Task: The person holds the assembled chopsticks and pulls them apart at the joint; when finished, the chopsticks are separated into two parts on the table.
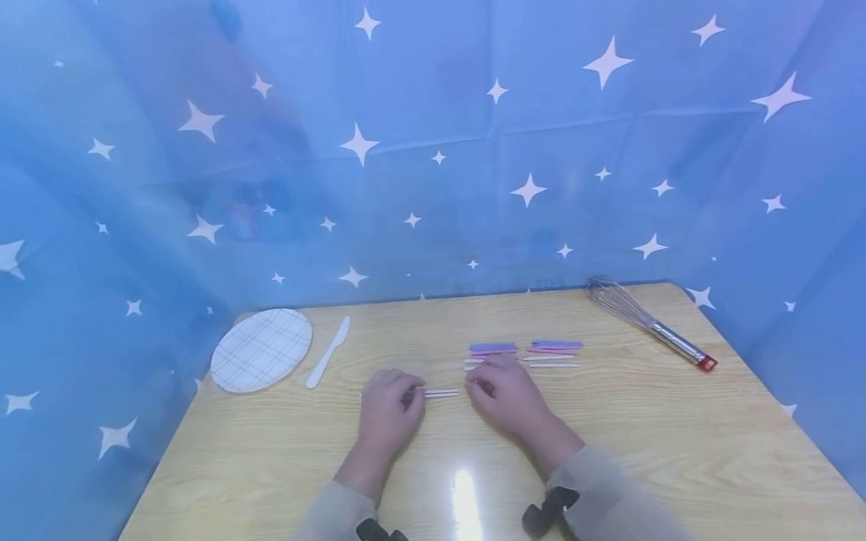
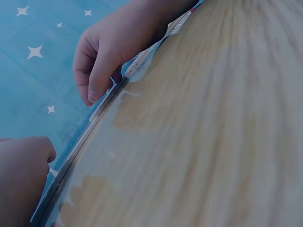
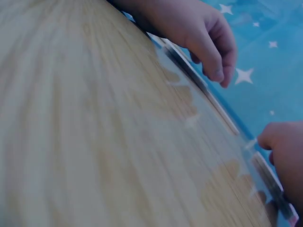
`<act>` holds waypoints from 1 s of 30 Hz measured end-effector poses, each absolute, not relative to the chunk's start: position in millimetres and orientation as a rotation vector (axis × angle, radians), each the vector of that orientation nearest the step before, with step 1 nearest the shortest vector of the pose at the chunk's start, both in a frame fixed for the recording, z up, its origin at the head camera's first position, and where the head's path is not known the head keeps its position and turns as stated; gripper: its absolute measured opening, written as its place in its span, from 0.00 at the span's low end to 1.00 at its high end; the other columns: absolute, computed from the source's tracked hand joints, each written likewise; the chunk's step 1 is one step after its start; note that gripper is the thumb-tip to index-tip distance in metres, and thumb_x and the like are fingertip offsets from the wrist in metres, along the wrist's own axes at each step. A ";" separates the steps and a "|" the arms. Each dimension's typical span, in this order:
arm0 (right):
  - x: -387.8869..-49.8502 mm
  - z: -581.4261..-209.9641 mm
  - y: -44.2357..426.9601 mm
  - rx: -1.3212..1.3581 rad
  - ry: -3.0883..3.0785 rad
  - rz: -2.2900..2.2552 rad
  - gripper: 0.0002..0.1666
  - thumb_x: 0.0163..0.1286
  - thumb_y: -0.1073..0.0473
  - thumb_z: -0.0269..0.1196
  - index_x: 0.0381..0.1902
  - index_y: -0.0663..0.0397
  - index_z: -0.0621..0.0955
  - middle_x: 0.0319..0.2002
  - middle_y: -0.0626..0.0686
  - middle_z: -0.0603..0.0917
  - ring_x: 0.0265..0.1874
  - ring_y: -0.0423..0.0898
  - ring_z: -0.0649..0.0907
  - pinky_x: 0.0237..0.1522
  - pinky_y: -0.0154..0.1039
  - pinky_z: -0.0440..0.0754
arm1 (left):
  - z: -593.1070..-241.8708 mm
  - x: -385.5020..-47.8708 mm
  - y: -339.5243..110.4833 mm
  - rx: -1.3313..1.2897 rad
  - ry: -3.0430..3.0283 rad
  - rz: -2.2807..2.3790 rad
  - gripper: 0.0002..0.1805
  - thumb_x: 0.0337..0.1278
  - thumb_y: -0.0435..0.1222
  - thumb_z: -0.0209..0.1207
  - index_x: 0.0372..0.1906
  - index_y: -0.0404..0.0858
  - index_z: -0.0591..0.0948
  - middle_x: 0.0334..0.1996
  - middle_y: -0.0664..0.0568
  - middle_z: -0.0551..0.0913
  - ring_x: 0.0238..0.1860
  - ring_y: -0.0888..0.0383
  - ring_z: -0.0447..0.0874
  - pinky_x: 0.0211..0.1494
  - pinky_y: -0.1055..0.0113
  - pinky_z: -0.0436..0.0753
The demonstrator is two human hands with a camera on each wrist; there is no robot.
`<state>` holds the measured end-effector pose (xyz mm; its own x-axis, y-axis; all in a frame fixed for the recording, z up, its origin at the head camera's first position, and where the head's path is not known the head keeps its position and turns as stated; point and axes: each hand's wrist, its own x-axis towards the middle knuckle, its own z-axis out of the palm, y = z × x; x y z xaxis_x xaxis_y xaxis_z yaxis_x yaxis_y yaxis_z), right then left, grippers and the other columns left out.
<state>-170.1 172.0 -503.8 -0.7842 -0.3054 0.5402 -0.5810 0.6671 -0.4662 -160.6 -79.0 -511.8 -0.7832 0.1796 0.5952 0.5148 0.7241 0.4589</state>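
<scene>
My left hand (image 1: 391, 409) hovers over thin white sticks (image 1: 441, 393) that lie side by side on the table. Their right ends show past its thumb; the middle is hidden beneath it. Its fingers are loosely bent, and in the right wrist view nothing shows between the fingertips (image 3: 218, 75). To the right, my right hand (image 1: 506, 391) is close to a left-hand group of purple, pink and white sticks (image 1: 492, 348) and covers part of it. Its fingers bend loosely downward; I see nothing held in the left wrist view. A matching group of sticks (image 1: 556, 346) lies just right.
A white checked plate (image 1: 261, 350) lies at the table's back left, with a white plastic knife (image 1: 328, 352) to its right. A wire whisk (image 1: 649, 323) with a red-tipped handle lies at the back right. Blue star-patterned cloth (image 1: 433, 188) hangs behind the wooden table (image 1: 676, 451).
</scene>
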 end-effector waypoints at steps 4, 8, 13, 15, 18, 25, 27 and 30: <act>-167.3 -502.2 160.9 0.715 -2.479 0.939 0.02 0.68 0.58 0.71 0.37 0.44 0.91 0.35 0.36 0.82 0.40 0.39 0.78 0.51 0.46 0.83 | -511.2 -159.0 -85.4 -0.494 -2.424 -0.852 0.05 0.57 0.34 0.74 0.38 0.46 0.91 0.37 0.60 0.88 0.44 0.57 0.83 0.57 0.51 0.79; -163.7 -497.7 148.1 0.681 -2.559 0.982 0.03 0.69 0.58 0.72 0.38 0.42 0.91 0.34 0.33 0.80 0.41 0.37 0.77 0.50 0.43 0.82 | -510.7 -158.8 -89.5 -0.479 -2.473 -0.876 0.06 0.56 0.35 0.75 0.39 0.46 0.91 0.36 0.61 0.86 0.43 0.58 0.80 0.58 0.52 0.76; -163.5 -499.8 132.7 0.691 -2.605 0.914 0.04 0.68 0.56 0.73 0.40 0.41 0.91 0.33 0.33 0.80 0.38 0.36 0.76 0.47 0.39 0.82 | -511.0 -157.5 -88.7 -0.427 -2.557 -0.931 0.07 0.55 0.37 0.75 0.39 0.47 0.91 0.34 0.62 0.83 0.42 0.59 0.77 0.61 0.51 0.75; -164.7 -502.5 130.0 0.696 -2.609 0.860 0.05 0.68 0.55 0.74 0.42 0.41 0.91 0.32 0.34 0.79 0.37 0.36 0.76 0.44 0.38 0.81 | -510.3 -156.9 -87.7 -0.405 -2.573 -0.964 0.07 0.56 0.37 0.75 0.39 0.46 0.91 0.34 0.62 0.82 0.41 0.60 0.76 0.60 0.52 0.75; -165.4 -505.1 128.5 0.678 -2.623 0.819 0.08 0.67 0.53 0.74 0.44 0.40 0.92 0.32 0.34 0.78 0.36 0.36 0.75 0.42 0.37 0.80 | -509.1 -156.6 -86.7 -0.381 -2.588 -1.000 0.06 0.56 0.36 0.75 0.39 0.46 0.91 0.34 0.63 0.82 0.40 0.60 0.75 0.56 0.56 0.75; -166.4 -507.2 126.6 0.639 -2.659 0.851 0.09 0.68 0.54 0.75 0.46 0.42 0.93 0.32 0.35 0.77 0.35 0.37 0.75 0.40 0.36 0.80 | -507.3 -155.8 -87.3 -0.351 -2.603 -1.017 0.06 0.55 0.35 0.75 0.38 0.46 0.91 0.35 0.62 0.83 0.41 0.60 0.75 0.54 0.57 0.75; -166.5 -506.1 125.1 0.597 -2.690 0.878 0.08 0.68 0.54 0.75 0.45 0.41 0.93 0.31 0.34 0.76 0.35 0.37 0.75 0.40 0.36 0.80 | -507.2 -155.8 -87.7 -0.354 -2.597 -1.018 0.06 0.54 0.35 0.76 0.38 0.46 0.91 0.35 0.61 0.84 0.41 0.59 0.75 0.53 0.57 0.76; -167.1 -502.7 122.1 0.534 -2.732 0.950 0.05 0.68 0.55 0.75 0.41 0.41 0.94 0.31 0.34 0.78 0.35 0.37 0.75 0.42 0.38 0.79 | -507.8 -156.1 -88.3 -0.356 -2.591 -1.022 0.07 0.54 0.35 0.76 0.38 0.45 0.91 0.35 0.60 0.84 0.40 0.59 0.75 0.52 0.57 0.76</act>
<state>-167.1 122.1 -502.7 -0.9149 -0.2696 0.3004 -0.3978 0.7283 -0.5579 -156.1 -88.3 -507.8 -0.9137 0.1082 0.3917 0.3464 0.7112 0.6117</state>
